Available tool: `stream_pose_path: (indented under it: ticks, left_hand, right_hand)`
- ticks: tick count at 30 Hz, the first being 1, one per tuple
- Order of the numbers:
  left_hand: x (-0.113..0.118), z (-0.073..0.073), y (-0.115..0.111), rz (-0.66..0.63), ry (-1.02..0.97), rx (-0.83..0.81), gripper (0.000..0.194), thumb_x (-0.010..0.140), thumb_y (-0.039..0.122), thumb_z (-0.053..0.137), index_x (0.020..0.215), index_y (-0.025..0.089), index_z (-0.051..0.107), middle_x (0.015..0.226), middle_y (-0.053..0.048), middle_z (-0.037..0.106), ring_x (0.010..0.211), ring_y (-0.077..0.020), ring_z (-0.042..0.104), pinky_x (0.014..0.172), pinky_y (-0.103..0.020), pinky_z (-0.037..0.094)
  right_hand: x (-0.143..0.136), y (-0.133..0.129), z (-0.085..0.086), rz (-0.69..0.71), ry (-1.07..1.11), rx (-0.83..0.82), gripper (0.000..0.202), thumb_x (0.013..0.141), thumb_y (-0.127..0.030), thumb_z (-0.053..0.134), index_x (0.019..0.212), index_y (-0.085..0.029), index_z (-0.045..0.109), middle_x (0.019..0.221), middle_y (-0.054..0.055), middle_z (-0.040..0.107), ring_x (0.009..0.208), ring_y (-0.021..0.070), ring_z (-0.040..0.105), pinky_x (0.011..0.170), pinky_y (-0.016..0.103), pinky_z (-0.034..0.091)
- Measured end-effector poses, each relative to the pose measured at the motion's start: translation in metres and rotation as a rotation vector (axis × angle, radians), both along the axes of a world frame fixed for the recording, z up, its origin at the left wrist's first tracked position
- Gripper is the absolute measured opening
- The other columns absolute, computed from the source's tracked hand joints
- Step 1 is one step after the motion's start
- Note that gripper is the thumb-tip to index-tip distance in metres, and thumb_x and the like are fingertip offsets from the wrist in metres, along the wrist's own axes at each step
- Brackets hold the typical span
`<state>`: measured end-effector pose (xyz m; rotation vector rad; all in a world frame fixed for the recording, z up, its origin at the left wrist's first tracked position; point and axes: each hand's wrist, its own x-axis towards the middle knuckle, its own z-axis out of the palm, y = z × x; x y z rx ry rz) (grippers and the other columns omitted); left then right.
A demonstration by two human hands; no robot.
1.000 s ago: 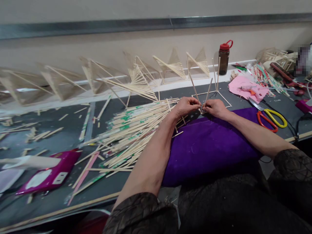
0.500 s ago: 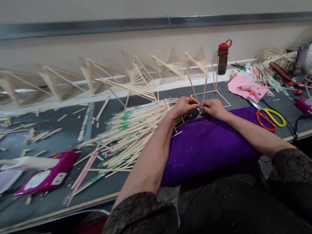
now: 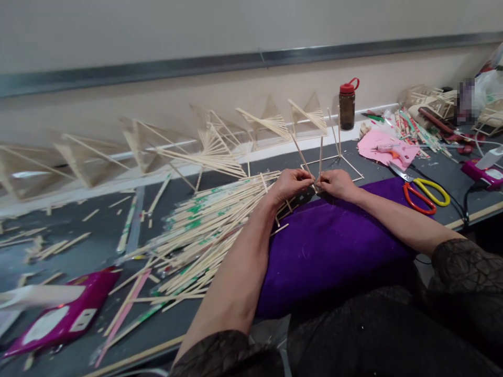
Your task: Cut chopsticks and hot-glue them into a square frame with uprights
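My left hand [image 3: 291, 185] is closed in a pinch at the foot of a slanted wooden stick [image 3: 300, 154]. Close beside it, the fingers of my right hand [image 3: 339, 185] grip the lower end of a more upright wooden stick [image 3: 321, 153]. Both feet meet at the near corner of a flat stick frame [image 3: 352, 164] on the table. At the frame's far corner, two more thin sticks [image 3: 339, 133] rise in a narrow V. My fingertips hide the joint itself. A purple cloth [image 3: 314, 256] lies under my forearms.
Loose chopstick-like sticks [image 3: 212, 225] are heaped left of my hands. Scissors [image 3: 422, 192] and a glue gun [image 3: 393, 152] on pink paper [image 3: 369, 144] lie right. Twisted stick models [image 3: 267, 121] and a brown bottle [image 3: 347, 107] line the wall. A magenta device [image 3: 66, 314] sits front left.
The camera view has tilted and shifted, so the scene sits lower and slightly left. Both hands keep their pinch at the same corner of the frame.
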<state>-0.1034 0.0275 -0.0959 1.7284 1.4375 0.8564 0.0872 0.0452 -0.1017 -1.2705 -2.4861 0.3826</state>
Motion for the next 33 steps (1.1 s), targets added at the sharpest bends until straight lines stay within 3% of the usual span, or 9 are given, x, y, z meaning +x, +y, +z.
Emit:
stream_pose_path:
  ticks: [5,14,20,25,33]
  left_hand:
    - [0.005,0.004,-0.003,0.027,-0.029,-0.008,0.021,0.066,0.033,0.069,0.078,0.016,0.072,0.069,0.0,0.068,0.057,-0.0102,0.056,0.058,-0.023,0.046]
    - [0.004,0.002,-0.006,0.088,-0.058,-0.004,0.027,0.066,0.036,0.074,0.084,0.017,0.074,0.072,-0.001,0.07,0.057,-0.0107,0.057,0.055,-0.023,0.046]
    - [0.003,0.0,-0.002,0.136,-0.028,-0.049,0.028,0.065,0.037,0.077,0.086,0.018,0.075,0.061,0.0,0.066,0.054,-0.0113,0.057,0.051,-0.022,0.043]
    - [0.008,0.007,-0.007,0.105,-0.036,-0.068,0.031,0.065,0.037,0.078,0.088,0.018,0.076,0.065,-0.002,0.068,0.055,-0.0117,0.058,0.048,-0.021,0.039]
    - [0.011,0.01,-0.008,0.116,-0.181,0.01,0.038,0.063,0.038,0.078,0.095,0.018,0.077,0.077,-0.004,0.071,0.06,-0.0119,0.058,0.048,-0.021,0.036]
  right_hand:
    - [0.001,-0.008,0.006,-0.011,-0.02,-0.027,0.026,0.094,-0.035,0.058,0.105,-0.023,0.079,0.113,0.005,0.077,0.102,0.0203,0.069,0.072,0.026,0.042]
    - [0.01,-0.009,0.013,-0.002,0.034,-0.046,0.031,0.091,-0.037,0.062,0.113,-0.021,0.077,0.108,0.006,0.078,0.099,0.0217,0.071,0.074,0.026,0.044]
    - [0.008,-0.008,0.014,0.025,-0.043,0.007,0.035,0.094,-0.044,0.055,0.102,-0.021,0.078,0.108,0.008,0.077,0.095,0.022,0.07,0.066,0.026,0.041]
    - [0.01,-0.007,0.012,0.028,0.014,-0.015,0.033,0.094,-0.041,0.058,0.112,-0.021,0.076,0.112,0.007,0.077,0.1,0.0217,0.069,0.071,0.026,0.042]
    - [0.001,-0.002,0.012,0.048,0.103,-0.052,0.023,0.09,-0.027,0.061,0.102,-0.02,0.08,0.099,0.005,0.079,0.094,0.0201,0.071,0.072,0.025,0.041]
